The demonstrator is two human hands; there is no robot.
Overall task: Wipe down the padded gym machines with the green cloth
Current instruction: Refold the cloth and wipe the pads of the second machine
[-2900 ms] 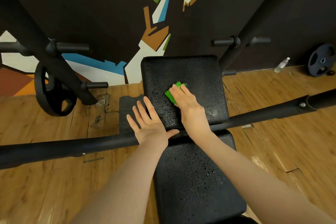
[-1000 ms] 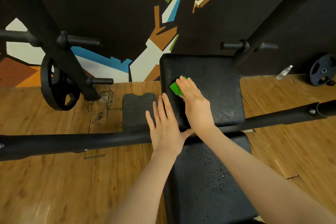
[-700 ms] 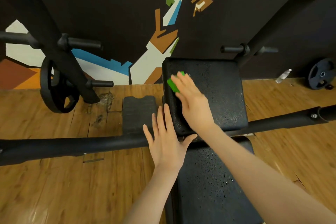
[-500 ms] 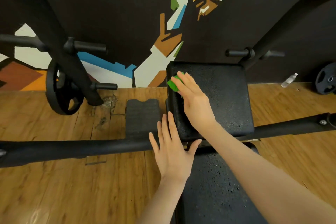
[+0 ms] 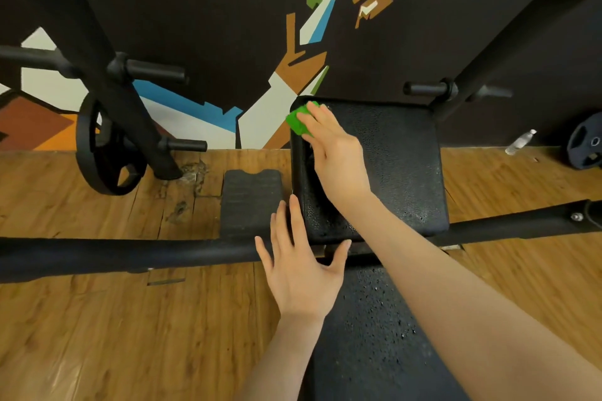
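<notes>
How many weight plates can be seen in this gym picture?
2. One black weight plate hangs on the rack peg at the left; another weight plate leans against the wall at the far right, cut by the frame edge. Others may lie outside the view.

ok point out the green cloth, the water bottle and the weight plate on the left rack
green cloth (image 5: pixel 297 121), head view, exposed left part
water bottle (image 5: pixel 520 142), head view, mid body
weight plate (image 5: pixel 85 153), head view, left rim

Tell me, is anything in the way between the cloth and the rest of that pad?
Nothing visible. The right hand presses the cloth flat on the pad's far left corner, and the remaining pad surface lies bare. The left hand rests near the bar, off the wiping path.
</notes>
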